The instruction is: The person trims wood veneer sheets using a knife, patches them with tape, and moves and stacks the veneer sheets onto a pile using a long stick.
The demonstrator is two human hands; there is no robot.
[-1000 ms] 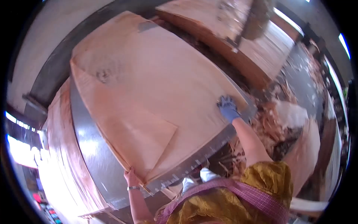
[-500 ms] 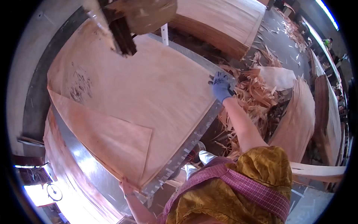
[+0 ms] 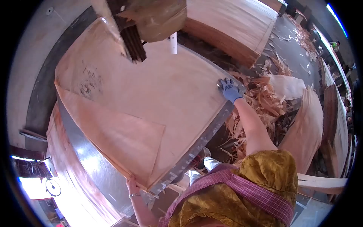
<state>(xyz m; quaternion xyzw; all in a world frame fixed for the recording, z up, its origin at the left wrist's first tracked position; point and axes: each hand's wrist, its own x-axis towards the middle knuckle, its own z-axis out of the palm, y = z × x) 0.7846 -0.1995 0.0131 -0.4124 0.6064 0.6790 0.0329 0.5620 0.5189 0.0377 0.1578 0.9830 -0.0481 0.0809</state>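
Note:
A wide, pale wood veneer sheet (image 3: pixel 177 87) lies on a metal-topped table (image 3: pixel 90 159). Its near left part carries a smaller folded flap or second veneer piece (image 3: pixel 124 140), with a straight edge across the sheet. My bare left hand (image 3: pixel 132 186), a band at its wrist, grips the veneer edge at the near corner; the fingertips are partly hidden. At the far right corner, my right hand (image 3: pixel 231 90) in a blue-grey glove rests on the sheet with its fingers spread. A small shiny bit shows beside its fingers, too small to name. Dark marks stain the sheet's left part.
A wooden and metal fixture (image 3: pixel 140 26) hangs over the table's far side. Behind stands a tall veneer stack (image 3: pixel 230 26). Torn veneer scraps (image 3: pixel 261 109) heap on the floor at right, beside larger bent sheets (image 3: pixel 306 128). Another veneer pile (image 3: pixel 64 151) lies left.
The whole view has shifted slightly, so things sit lower and further right. My right hand's fingers now lie more spread on the sheet's corner. My left hand stays at the near corner.

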